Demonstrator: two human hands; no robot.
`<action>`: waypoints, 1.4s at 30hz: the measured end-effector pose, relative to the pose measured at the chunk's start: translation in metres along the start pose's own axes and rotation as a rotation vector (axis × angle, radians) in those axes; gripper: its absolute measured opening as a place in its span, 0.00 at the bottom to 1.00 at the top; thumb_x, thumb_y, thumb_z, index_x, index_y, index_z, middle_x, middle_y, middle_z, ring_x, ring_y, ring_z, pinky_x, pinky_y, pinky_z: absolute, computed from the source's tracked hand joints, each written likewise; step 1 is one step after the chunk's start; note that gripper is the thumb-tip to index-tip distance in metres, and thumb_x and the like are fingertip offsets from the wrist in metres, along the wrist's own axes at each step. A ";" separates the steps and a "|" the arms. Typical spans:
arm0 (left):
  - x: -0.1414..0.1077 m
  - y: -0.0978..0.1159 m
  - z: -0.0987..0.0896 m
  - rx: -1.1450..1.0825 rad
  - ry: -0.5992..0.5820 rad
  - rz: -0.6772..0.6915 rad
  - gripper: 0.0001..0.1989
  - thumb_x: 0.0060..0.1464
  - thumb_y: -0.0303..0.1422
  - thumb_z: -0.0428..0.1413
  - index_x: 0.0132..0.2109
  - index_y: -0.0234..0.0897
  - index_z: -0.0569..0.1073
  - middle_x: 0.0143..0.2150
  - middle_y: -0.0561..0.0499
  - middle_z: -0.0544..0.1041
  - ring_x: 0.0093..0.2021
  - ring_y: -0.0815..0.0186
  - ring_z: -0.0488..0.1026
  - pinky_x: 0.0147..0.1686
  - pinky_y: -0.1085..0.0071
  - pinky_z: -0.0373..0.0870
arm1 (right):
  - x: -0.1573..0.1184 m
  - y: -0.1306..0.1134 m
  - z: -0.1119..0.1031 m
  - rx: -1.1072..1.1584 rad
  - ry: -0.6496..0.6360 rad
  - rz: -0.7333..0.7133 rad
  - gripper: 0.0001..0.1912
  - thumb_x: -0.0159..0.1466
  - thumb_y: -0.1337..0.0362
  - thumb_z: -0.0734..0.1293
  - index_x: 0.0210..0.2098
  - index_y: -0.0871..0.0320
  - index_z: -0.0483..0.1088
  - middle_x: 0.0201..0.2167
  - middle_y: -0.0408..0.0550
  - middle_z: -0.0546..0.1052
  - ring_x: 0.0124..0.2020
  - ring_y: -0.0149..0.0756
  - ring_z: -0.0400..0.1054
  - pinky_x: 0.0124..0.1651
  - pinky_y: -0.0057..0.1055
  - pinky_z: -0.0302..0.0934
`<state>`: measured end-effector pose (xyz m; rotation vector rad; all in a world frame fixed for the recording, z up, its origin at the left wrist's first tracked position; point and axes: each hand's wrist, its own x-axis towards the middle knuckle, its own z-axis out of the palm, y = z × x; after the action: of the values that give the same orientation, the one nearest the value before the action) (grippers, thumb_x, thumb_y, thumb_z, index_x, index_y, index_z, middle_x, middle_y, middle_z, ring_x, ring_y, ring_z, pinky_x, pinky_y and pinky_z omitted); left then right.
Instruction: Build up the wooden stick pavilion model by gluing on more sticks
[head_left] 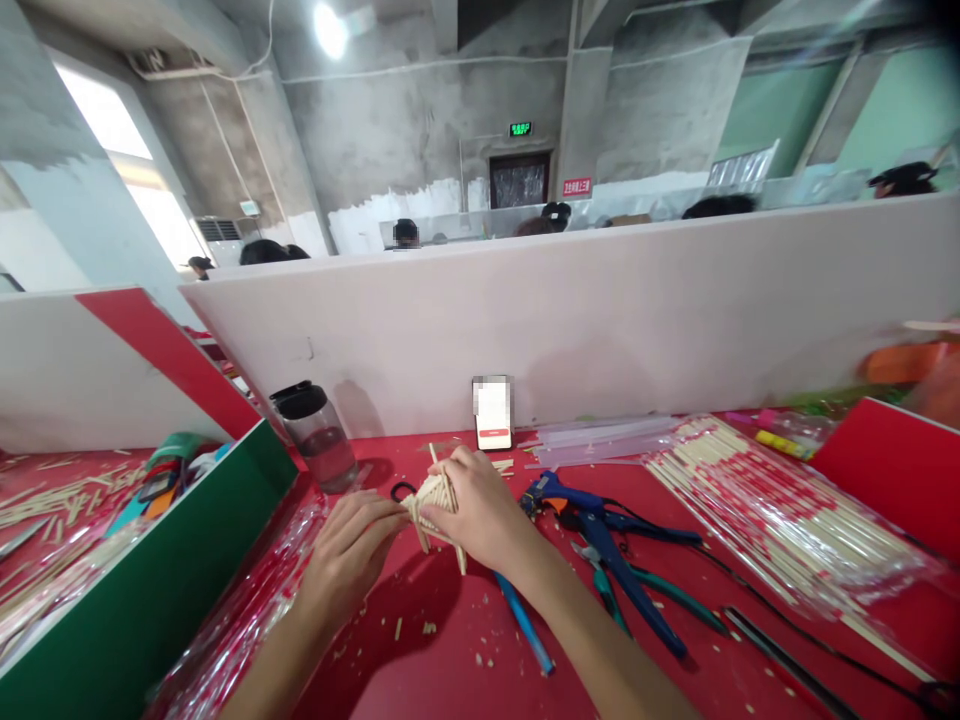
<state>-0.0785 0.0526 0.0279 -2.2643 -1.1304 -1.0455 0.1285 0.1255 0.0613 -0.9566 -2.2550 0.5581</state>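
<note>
A small model built from pale wooden sticks point(433, 494) is held just above the red table, with several stick legs pointing down and one stick rising at the top. My right hand point(487, 512) is closed round its right side, thumb in front and fingers over the top. At the model's left end, my left hand point(358, 545) has its fingers pressed together in a pinch on it. Whether a separate small piece lies between those fingertips is hidden. Behind the left fingertips shows a black ring-shaped thing point(403, 491).
Right of my hands lie a blue glue gun point(551, 490), blue-handled cutters point(630, 575) and green-handled pliers point(679, 598). Bagged wooden sticks point(780, 510) are farther right. A phone point(493, 415) leans on the white partition point(600, 320); a bottle point(319, 440) stands left, beside a green divider point(172, 560).
</note>
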 end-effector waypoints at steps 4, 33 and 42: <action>0.001 0.001 0.003 0.026 -0.010 -0.028 0.08 0.61 0.23 0.61 0.46 0.38 0.75 0.40 0.47 0.81 0.42 0.62 0.76 0.47 0.62 0.71 | -0.001 0.001 0.000 0.000 0.002 0.000 0.17 0.61 0.60 0.73 0.48 0.59 0.75 0.46 0.52 0.73 0.50 0.47 0.65 0.55 0.41 0.61; 0.001 -0.010 -0.009 0.254 -0.128 0.221 0.19 0.62 0.25 0.59 0.59 0.33 0.72 0.48 0.40 0.83 0.50 0.54 0.80 0.53 0.57 0.79 | -0.002 -0.003 -0.005 0.041 -0.007 0.006 0.17 0.62 0.60 0.73 0.49 0.58 0.74 0.46 0.51 0.73 0.51 0.45 0.65 0.56 0.40 0.60; -0.001 -0.013 -0.008 0.340 -0.033 0.382 0.24 0.56 0.22 0.64 0.59 0.31 0.71 0.45 0.41 0.85 0.46 0.54 0.82 0.49 0.58 0.82 | -0.002 -0.002 -0.003 0.055 -0.008 -0.003 0.17 0.62 0.60 0.73 0.49 0.58 0.74 0.46 0.51 0.73 0.52 0.44 0.65 0.56 0.39 0.60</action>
<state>-0.0927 0.0547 0.0328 -2.1124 -0.7716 -0.6158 0.1306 0.1235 0.0636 -0.9247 -2.2368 0.6201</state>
